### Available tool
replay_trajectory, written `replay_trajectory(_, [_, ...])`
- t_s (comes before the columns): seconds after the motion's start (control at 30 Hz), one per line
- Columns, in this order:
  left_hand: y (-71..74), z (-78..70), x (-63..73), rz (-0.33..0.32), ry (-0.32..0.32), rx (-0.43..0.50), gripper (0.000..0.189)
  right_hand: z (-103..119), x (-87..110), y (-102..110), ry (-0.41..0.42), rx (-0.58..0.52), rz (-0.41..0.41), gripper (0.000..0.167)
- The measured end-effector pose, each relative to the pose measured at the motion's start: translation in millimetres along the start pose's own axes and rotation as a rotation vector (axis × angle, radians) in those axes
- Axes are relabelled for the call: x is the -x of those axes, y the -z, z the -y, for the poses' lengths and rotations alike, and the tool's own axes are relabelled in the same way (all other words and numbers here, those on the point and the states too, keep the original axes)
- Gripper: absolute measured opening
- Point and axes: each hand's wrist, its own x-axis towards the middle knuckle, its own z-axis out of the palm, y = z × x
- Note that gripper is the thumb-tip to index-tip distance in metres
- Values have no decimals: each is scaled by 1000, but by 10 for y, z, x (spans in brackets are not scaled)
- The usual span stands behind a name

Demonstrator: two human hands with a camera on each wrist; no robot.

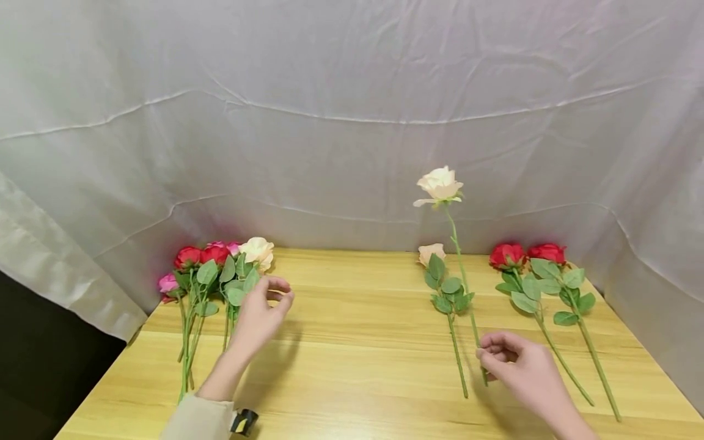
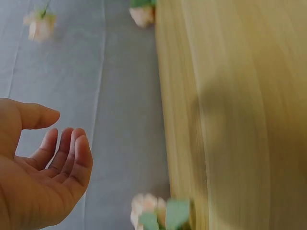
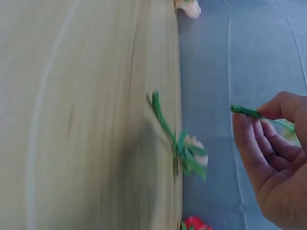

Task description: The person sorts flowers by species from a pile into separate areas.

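Observation:
My right hand (image 1: 525, 370) pinches a cream rose (image 1: 440, 185) near the bottom of its green stem, between thumb and fingers. The bloom stands upright above the table, in front of the grey cloth. In the right wrist view the cut stem end (image 3: 240, 110) pokes out past the fingertips. Just left of the held rose, a second pale rose (image 1: 432, 253) lies on the table with its leaves. My left hand (image 1: 260, 315) holds nothing, its fingers loosely bent and thumb apart. It hovers beside a bunch whose nearest bloom is a cream rose (image 1: 257, 252).
Red roses (image 1: 188, 257) and a pink one (image 1: 168, 283) share the left bunch on the wooden table (image 1: 341, 354). Two red roses (image 1: 507, 255) lie at the right, stems toward me. Grey cloth (image 1: 330, 153) hangs behind the table and along its sides.

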Motion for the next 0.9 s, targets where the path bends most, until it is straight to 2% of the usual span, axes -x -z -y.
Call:
replay_trajectory(0.2, [343,163,8,-21,-3,-231,24,-237,44,214,-90,71,69,23])
replay_trajectory(0.3, [480,226,22,9,32,-373,30,-348,32,290,-127,111,108,21])
replay_trajectory(0.43, [601,310,25,92,106,-507,37,-451,-1,355,-178,134,143,19])
replay_trajectory(0.63, [692,398,38,193,192,-608,37,-549,-54,392,-246,144,191,19])
replay_trajectory(0.9, [733,482,47,264,221,-633,25,-559,-95,343,-235,165,227,17])
